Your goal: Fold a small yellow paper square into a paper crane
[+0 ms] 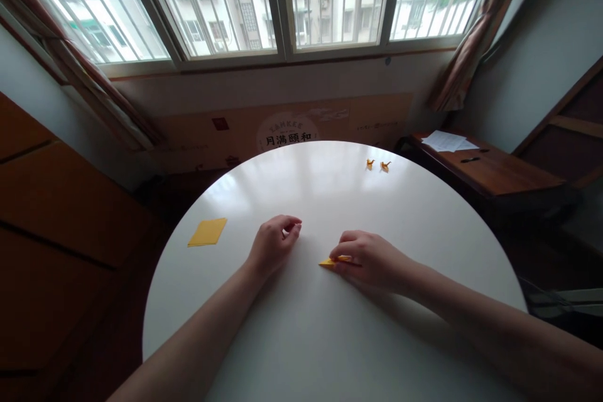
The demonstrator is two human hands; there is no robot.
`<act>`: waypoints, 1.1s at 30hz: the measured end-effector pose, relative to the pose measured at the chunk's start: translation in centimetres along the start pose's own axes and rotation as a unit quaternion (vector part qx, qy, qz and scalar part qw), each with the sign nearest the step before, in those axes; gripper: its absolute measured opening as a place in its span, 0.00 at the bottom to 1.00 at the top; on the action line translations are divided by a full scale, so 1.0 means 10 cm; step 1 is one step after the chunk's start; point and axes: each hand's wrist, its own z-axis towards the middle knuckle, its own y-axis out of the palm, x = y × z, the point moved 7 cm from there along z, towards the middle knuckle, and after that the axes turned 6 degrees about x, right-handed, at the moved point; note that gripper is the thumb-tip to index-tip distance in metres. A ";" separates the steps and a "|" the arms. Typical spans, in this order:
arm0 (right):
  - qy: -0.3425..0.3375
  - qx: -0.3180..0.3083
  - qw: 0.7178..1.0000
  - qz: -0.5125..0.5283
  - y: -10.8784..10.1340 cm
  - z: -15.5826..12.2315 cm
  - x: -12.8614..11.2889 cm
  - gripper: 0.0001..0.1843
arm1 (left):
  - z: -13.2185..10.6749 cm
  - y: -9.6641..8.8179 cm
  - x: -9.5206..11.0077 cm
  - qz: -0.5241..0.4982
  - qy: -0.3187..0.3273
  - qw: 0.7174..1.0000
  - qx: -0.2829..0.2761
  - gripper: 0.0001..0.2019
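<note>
Pinching paper flat: right hand; left hand curled, empty, alongside. Likely light, flimsy; hold by edges.

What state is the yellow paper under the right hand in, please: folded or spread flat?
Folded: the yellow paper shows only a small pointed tip under the right hand.

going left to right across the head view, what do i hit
yellow paper square → left hand → folded yellow paper → right hand → white papers on the side table
</note>
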 end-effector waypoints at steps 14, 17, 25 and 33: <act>0.068 0.165 0.982 -0.052 -0.48 0.20 0.12 0.13 | 0.03 -0.17 0.42 -0.024 0.005 0.999 0.044 0.09; 0.080 0.230 0.968 -0.057 -0.70 0.26 0.13 0.14 | 0.03 -0.20 0.72 -0.053 -0.005 0.996 0.070 0.15; 0.059 0.294 0.949 -0.095 -0.64 0.15 -0.03 0.13 | -0.20 0.28 0.81 -0.431 -0.225 0.873 -0.026 0.24; -0.061 0.288 0.951 -0.095 -0.43 0.09 -0.31 0.13 | -0.32 0.34 0.75 -0.557 -0.316 0.764 -0.084 0.16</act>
